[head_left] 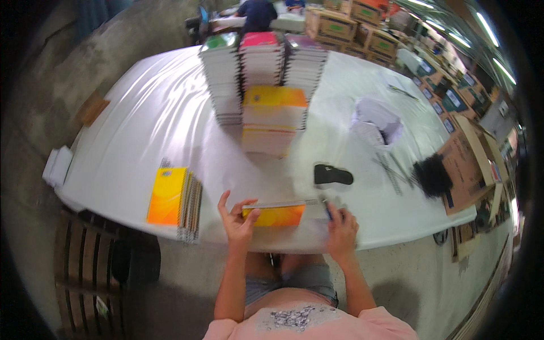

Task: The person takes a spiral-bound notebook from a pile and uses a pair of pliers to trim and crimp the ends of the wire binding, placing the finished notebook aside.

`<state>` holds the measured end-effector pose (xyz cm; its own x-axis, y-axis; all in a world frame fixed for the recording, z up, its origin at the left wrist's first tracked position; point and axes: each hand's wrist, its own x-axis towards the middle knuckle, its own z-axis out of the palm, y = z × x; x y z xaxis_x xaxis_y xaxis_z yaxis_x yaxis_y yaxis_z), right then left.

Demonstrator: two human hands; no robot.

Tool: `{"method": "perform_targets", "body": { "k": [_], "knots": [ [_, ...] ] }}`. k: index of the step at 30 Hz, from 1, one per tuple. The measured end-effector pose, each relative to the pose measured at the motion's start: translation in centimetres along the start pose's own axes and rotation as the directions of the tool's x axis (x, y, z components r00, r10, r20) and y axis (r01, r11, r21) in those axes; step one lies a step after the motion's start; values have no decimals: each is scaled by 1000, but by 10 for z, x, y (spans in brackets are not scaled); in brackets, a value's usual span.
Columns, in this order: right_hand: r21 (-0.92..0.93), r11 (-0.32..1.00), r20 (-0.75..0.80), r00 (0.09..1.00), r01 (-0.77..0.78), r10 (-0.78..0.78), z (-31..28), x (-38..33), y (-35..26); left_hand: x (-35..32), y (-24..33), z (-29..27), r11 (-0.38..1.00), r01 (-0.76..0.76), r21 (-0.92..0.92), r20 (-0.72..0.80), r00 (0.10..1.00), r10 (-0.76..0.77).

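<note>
My left hand grips the left end of an orange spiral notebook that stands on edge at the near side of the white table. Beside the notebook's right end, my right hand pinches a small dark tool. A short pile of orange and yellow notebooks lies left of my left hand. Straight ahead rises a taller pile with an orange cover on top, and behind it stand three high stacks of spiral notebooks.
A flat black object lies just beyond my right hand. A white bag, loose wire spirals and a black tuft sit to the right. Cardboard boxes line the right edge. A wooden pallet stands at lower left. A person works far behind.
</note>
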<state>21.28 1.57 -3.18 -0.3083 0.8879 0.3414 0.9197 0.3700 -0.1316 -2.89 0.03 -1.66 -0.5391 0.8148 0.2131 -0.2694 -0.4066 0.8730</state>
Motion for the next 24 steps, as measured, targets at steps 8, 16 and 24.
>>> {"method": "perform_targets", "body": {
  "k": [8,16,24],
  "knots": [
    [655,752,-132,991,69,24,-62,12,-53,-4,-7,-6,999,-16,-51,-69,998,12],
    [659,729,-96,982,185,-162,-86,25,-86,-8,-7,-3,959,-208,194,-65,972,224],
    [545,802,-61,965,245,-254,-85,26,-96,-13,-13,-15,968,-225,106,-106,966,236]
  ]
}}
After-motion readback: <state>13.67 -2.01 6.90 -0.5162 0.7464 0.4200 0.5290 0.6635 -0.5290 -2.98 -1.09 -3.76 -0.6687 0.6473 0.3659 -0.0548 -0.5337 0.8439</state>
